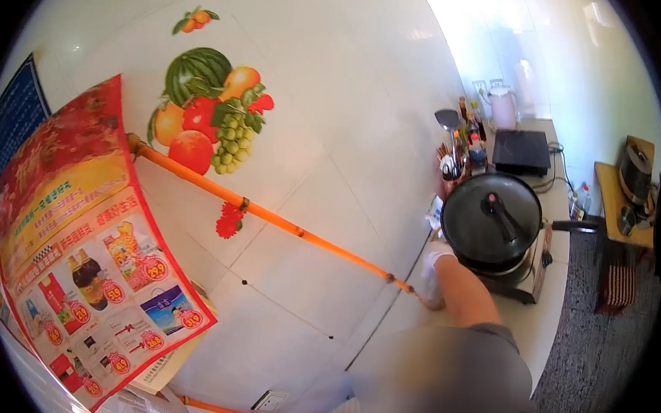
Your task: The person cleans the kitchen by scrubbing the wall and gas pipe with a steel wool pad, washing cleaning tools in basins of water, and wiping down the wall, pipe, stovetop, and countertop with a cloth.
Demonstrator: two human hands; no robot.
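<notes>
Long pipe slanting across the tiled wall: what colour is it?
The pipe is bright orange, best seen in the head view.

I'm in a kitchen, by its look a household one. Just beside my fingers (435, 263), a lidded black pan (460, 228) sits on a cooker (535, 271) on the counter (550, 319). Past the pan from my fingers stand seasoning bottles (477, 126) and a spatula (447, 120); farther along are a flat black hot plate (523, 148) and a pale pink kettle (503, 109). Well apart from my fingers, fruit stickers (204, 114) brighten the tiled wall (351, 95), near a priced grocery flyer (81, 261).
</notes>
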